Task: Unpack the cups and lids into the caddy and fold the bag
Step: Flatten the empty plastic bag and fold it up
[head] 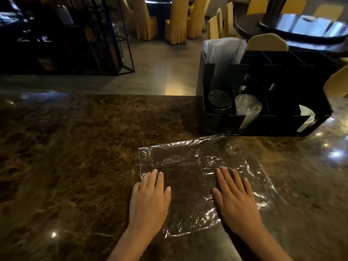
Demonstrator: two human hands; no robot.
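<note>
Head view: clear plastic bag (190,174) spread flat and crinkled on the marble desk (66,157), near the middle of the near edge. Left hand (148,200) laid palm down on the bag's left side, fingers straight and together, thumb out toward the middle; grip fully open, nothing clasped, only pressing. Right hand (235,196) likewise flat on the bag's right part, fingers spread a little, grip open, holding nothing. Bare stretch of bag between the two hands; one corner reaching past the right hand toward the right edge of the desk.

Beyond the bag, at the far edge of the desk, black caddy (263,125), its front just beside the bag's far corner. Inside the front compartments: stack of dark lids (220,102) at left, clear cups (248,108) next to it, something white (307,115) at right, too unclear to name. White wrapped bundle (224,53) standing upright in the caddy's rear left. Yellow-covered chairs (177,21) on the floor beyond.
</note>
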